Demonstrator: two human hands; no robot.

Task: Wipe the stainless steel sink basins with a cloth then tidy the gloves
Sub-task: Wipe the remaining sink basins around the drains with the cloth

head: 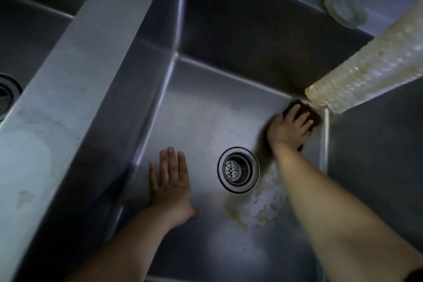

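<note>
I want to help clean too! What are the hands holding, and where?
Right hand presses flat on top of the dark cloth. Left hand holds nothing.

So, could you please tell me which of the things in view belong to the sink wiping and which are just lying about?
Part of the job:
- dark cloth, pressed into the far right corner by the right hand
- sink basin being wiped
- left hand, flat on the basin floor
- foamy residue beside the drain strainer

Just there:
- ribbed hose overhead
- round clear disc on the back ledge
- neighbouring basin
</note>
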